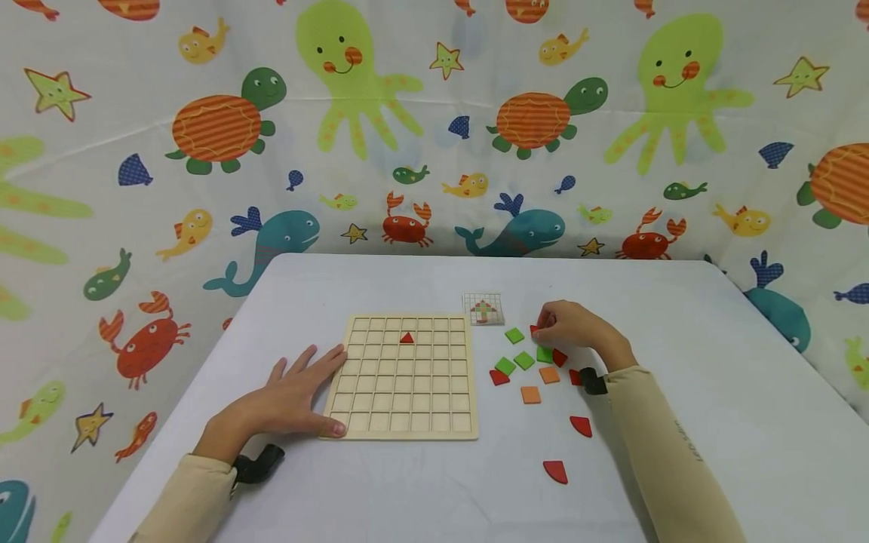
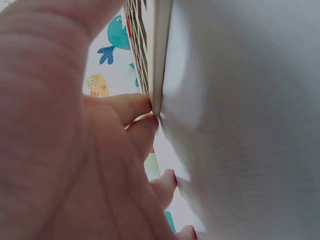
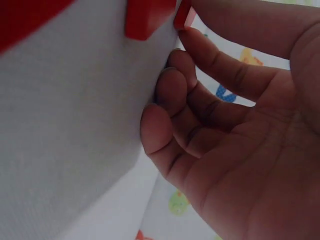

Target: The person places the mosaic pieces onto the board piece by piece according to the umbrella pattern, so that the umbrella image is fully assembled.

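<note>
My left hand [image 1: 288,400] lies at the left side of a wooden grid board [image 1: 407,436], fingers spread. Its thumb rests on the near left corner and the index fingertip is at the left edge; the left wrist view shows fingers [image 2: 137,106] against the board's side [image 2: 159,55]. A red triangle tile [image 1: 406,338] sits in a cell of the second row from the far side. Right of the board, my right hand [image 1: 573,326] pinches a red tile [image 3: 184,16] between thumb and index finger, low over the table. That tile's shape is mostly hidden.
Green square tiles [image 1: 524,360], orange squares [image 1: 531,394] and red tiles [image 1: 499,377] lie scattered right of the board. Two red quarter-circle tiles [image 1: 555,472] lie nearer the front. A small pattern card [image 1: 492,299] lies beyond the board's far right corner. A printed curtain [image 1: 434,151] hangs behind the white table.
</note>
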`<state>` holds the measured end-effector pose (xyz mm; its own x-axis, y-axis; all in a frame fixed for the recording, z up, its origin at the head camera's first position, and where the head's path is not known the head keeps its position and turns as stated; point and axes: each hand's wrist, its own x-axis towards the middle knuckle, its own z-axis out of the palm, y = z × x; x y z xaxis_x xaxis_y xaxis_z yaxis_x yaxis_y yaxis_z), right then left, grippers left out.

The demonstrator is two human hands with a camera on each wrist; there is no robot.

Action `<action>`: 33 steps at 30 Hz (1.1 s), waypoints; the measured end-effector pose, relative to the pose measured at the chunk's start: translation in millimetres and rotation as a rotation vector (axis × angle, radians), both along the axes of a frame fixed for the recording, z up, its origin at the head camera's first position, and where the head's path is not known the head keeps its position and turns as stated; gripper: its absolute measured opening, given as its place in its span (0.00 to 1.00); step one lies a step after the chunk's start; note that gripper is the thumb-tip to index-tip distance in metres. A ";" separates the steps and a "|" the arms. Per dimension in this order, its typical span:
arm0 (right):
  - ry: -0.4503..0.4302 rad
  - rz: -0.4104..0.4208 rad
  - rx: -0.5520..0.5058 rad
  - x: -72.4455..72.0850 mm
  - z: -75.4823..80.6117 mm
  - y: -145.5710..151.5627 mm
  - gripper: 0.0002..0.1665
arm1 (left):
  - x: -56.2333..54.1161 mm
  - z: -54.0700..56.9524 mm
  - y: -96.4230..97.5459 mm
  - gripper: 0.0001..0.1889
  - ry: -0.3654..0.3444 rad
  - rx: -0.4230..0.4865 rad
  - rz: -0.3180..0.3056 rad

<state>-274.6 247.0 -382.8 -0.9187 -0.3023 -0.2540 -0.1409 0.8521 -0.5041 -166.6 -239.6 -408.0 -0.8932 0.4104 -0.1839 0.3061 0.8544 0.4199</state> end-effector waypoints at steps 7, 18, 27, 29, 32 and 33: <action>-0.016 -0.021 0.034 -1.6 -2.6 -4.2 0.16 | 0.2 -0.1 -0.7 0.67 -0.014 0.006 0.006; -0.036 -0.037 0.031 -1.6 -5.2 -7.9 0.15 | -0.2 -0.5 -1.5 0.67 -0.015 -0.002 0.004; 0.078 -0.041 -0.045 -1.2 -4.0 -7.6 0.10 | 0.0 1.0 -1.7 0.67 -0.011 0.001 0.001; 0.120 -0.037 -0.080 -1.4 -4.1 -7.7 0.09 | 0.0 -0.2 -1.4 0.67 -0.013 0.003 0.000; 0.176 -0.031 -0.150 -1.2 -1.8 -11.2 0.09 | 1.3 -0.1 -1.6 0.66 -0.014 0.013 -0.006; 0.196 -0.028 -0.174 -0.9 -0.2 -13.0 0.09 | 1.8 0.1 -1.6 0.66 -0.014 0.016 -0.007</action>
